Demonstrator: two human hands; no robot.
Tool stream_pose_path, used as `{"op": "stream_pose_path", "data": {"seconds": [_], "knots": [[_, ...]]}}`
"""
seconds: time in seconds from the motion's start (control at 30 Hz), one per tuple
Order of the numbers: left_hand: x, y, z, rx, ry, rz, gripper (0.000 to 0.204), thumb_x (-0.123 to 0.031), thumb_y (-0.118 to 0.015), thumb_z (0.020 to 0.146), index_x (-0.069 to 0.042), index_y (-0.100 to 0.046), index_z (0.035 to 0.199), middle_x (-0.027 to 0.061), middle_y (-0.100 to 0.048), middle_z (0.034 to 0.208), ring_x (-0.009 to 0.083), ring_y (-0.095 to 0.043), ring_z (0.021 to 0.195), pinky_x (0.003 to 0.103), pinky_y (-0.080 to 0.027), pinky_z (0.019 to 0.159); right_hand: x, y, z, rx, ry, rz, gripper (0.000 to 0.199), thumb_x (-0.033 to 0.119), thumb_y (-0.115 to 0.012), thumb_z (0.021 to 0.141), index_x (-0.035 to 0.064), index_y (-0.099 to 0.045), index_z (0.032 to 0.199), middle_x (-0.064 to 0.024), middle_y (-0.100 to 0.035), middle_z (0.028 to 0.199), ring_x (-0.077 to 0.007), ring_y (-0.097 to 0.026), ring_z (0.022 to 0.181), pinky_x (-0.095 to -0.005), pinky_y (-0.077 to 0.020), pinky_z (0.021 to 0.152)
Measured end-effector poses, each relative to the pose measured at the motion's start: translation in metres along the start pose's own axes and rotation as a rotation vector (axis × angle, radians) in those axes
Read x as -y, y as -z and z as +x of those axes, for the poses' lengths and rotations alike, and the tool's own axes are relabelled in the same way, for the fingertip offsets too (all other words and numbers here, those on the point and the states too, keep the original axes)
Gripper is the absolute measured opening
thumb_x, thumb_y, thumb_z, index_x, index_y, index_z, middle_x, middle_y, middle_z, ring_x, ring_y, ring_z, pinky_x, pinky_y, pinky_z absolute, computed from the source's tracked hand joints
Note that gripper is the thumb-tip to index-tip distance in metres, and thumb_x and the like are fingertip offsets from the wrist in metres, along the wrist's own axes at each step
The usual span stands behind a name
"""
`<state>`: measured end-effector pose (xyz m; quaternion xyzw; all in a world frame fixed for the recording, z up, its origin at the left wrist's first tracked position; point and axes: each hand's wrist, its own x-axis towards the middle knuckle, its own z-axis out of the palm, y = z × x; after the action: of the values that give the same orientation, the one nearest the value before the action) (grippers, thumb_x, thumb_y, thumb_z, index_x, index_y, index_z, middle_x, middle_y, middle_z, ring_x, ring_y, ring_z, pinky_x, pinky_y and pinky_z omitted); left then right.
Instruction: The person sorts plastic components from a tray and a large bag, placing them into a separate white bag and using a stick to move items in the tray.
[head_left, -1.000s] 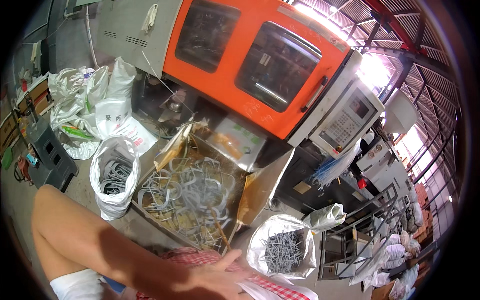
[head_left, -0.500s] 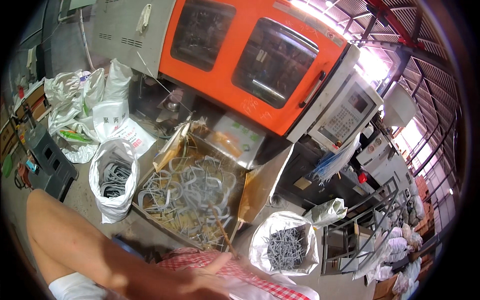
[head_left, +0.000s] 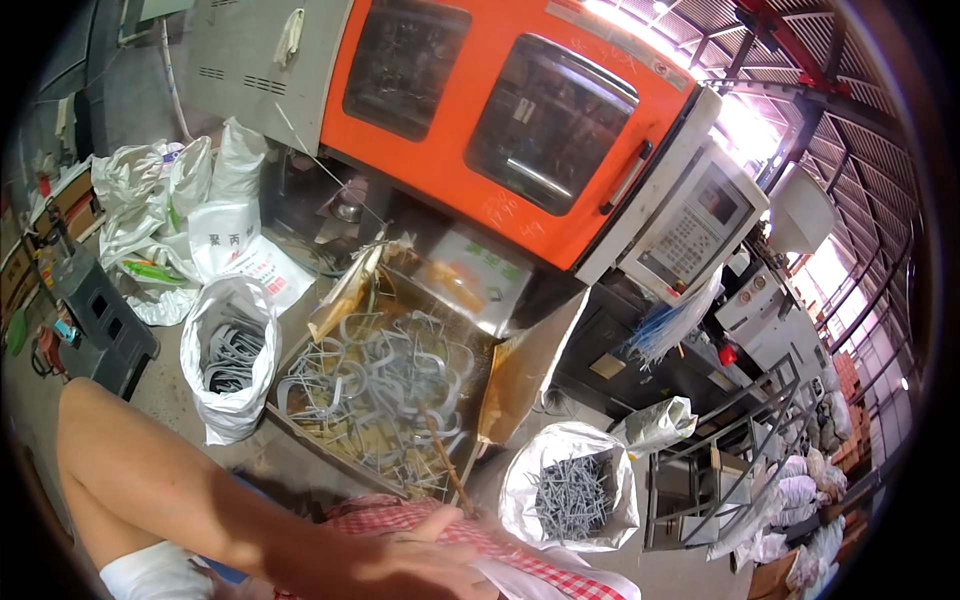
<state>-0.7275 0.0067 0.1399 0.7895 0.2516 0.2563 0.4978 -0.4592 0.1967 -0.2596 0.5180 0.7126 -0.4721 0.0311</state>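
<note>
My left arm crosses the lower part of the view from the left. My left hand lies over a red-and-white checked apron on my body, its thumb stretched out and no object visible in it; the other fingers are partly blurred. My right hand is not in view. Just ahead stands a shallow box of tangled grey curved plastic pieces. A thin brown stick leans in it near my hand. To the right of it sits a white sack of small grey plastic parts.
An open white sack with grey curved parts is left of the box. Behind are an orange machine with windows and a keypad panel. White bags and a grey plastic step stool stand left; a metal frame stands right.
My left hand has shifted slightly to the right across the checked apron. The box, sacks and machine stay where they were.
</note>
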Motion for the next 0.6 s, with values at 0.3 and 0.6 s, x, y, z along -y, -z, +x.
{"op": "stream_pose_path", "data": {"seconds": [0.3, 0.6], "knots": [[-0.003, -0.001, 0.01, 0.016, 0.017, 0.002, 0.029, -0.023, -0.051, 0.087, -0.001, -0.053, 0.105, 0.0141, -0.052, 0.109, 0.0252, -0.049, 0.099, 0.032, -0.038, 0.088, 0.027, 0.013, -0.015, -0.01, -0.095, -0.139, 0.022, 0.022, -0.061, 0.072, 0.0012, -0.061, 0.078, -0.0129, -0.06, 0.07, -0.0209, -0.057, 0.064, -0.0371, -0.0432, 0.056], [-0.005, -0.005, 0.007, -0.002, 0.064, 0.006, 0.03, -0.023, -0.05, 0.088, 0.0, -0.052, 0.107, 0.014, -0.051, 0.111, 0.0246, -0.048, 0.101, 0.031, -0.037, 0.089, 0.002, -0.007, 0.02, 0.034, -0.051, -0.147, 0.023, 0.023, -0.061, 0.072, 0.0009, -0.062, 0.079, -0.0138, -0.06, 0.071, -0.0218, -0.058, 0.064, -0.0376, -0.0435, 0.056]]}}
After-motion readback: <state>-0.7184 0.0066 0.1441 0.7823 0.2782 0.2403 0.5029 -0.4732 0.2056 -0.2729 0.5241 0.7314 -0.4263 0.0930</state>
